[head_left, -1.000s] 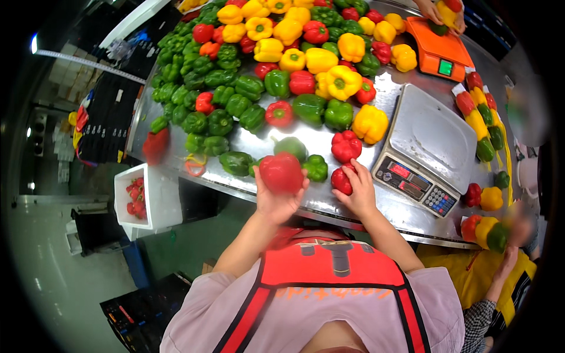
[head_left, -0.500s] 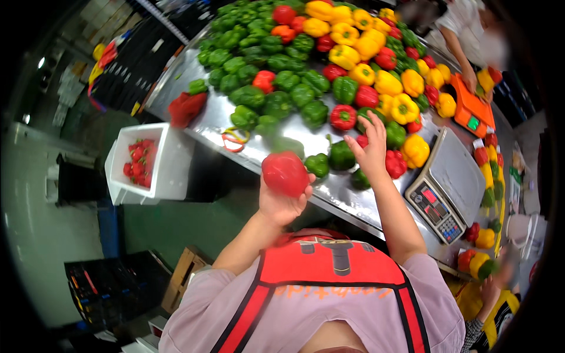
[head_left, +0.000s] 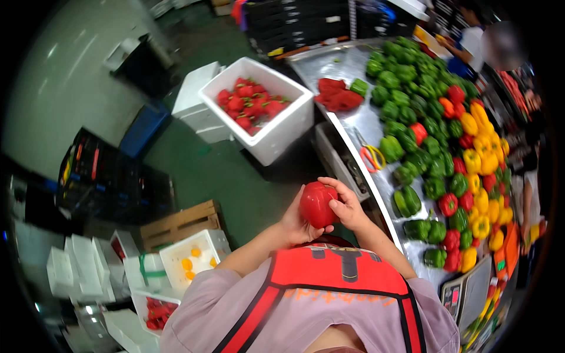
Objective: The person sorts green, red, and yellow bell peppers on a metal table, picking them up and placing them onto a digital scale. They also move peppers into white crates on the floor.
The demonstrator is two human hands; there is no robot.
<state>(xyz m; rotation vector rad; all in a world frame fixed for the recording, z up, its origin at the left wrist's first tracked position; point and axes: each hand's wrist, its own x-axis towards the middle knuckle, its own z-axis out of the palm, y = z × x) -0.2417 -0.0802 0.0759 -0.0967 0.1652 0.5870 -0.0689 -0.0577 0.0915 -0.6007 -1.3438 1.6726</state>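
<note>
A large red bell pepper [head_left: 317, 203] is in front of my chest, held between both hands. My left hand [head_left: 293, 220] wraps round it from the left and below. My right hand [head_left: 351, 208] grips its right side, thumb across the front and fingers over the top. To the right, a steel table [head_left: 351, 125] carries a heap of green peppers [head_left: 407, 202], yellow peppers [head_left: 481, 226] and red peppers [head_left: 448, 204]. Beyond my hands stands a white foam box [head_left: 275, 140] with several red peppers [head_left: 241, 101] in it.
Scissors [head_left: 372, 158] with red and yellow handles and a dark red cloth [head_left: 338, 96] lie on the table's near side. A scale [head_left: 479, 287] stands at right. Foam boxes [head_left: 197, 250] and a wooden pallet [head_left: 182, 222] are at lower left. Other people work across the table.
My view has swung left, toward the foam box. My right hand has come from over the table peppers to the red bell pepper, which my left hand was holding alone.
</note>
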